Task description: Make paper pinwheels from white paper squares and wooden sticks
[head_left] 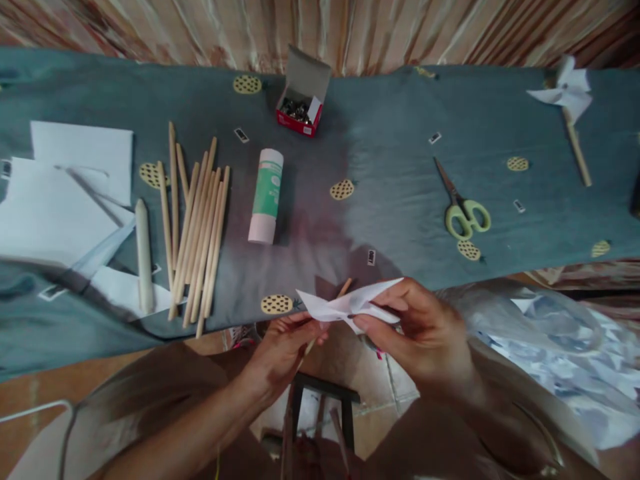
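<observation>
A white paper pinwheel (333,307) is held over the table's front edge, its folded blades spread to both sides. Behind it a thin wooden stick (345,287) shows at the top and again below the fingers. My left hand (283,350) is closed around this stick, close under the paper. The thumb and fingers of my right hand (430,340) pinch the right-hand blades. Whether the pinwheel's centre is fastened to the stick, I cannot tell. A finished-looking pinwheel (567,90) on a stick lies at the far right.
Several wooden sticks (197,233) lie left, beside a pale pointed tool (144,257) and white paper sheets (55,213). A glue stick (267,193) and an open red box (300,117) of metal pins are mid-table. Green-handled scissors (463,210) lie right; a plastic bag (560,360) hangs below.
</observation>
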`<action>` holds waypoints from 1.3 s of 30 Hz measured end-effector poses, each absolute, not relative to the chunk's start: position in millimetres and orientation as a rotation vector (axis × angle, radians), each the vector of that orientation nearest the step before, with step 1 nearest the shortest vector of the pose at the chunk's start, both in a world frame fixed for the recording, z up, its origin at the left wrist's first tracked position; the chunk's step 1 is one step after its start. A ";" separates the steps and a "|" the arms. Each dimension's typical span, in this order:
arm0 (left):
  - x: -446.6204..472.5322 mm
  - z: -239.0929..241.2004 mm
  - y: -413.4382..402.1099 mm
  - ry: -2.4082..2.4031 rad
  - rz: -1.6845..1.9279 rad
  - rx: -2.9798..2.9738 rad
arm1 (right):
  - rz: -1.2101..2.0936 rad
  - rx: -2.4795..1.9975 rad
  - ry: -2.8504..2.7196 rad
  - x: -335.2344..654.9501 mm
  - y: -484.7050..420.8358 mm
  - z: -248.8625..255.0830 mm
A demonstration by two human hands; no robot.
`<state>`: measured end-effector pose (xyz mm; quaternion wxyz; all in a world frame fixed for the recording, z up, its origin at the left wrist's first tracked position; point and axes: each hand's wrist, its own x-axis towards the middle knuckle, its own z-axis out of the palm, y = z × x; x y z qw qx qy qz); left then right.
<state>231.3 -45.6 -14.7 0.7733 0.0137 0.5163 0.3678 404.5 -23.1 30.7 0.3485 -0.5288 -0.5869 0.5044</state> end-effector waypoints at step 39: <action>230.1 -11.9 -43.3 1.079 0.662 -0.017 | 0.471 -1.089 -2.238 414.9 -8.0 21.6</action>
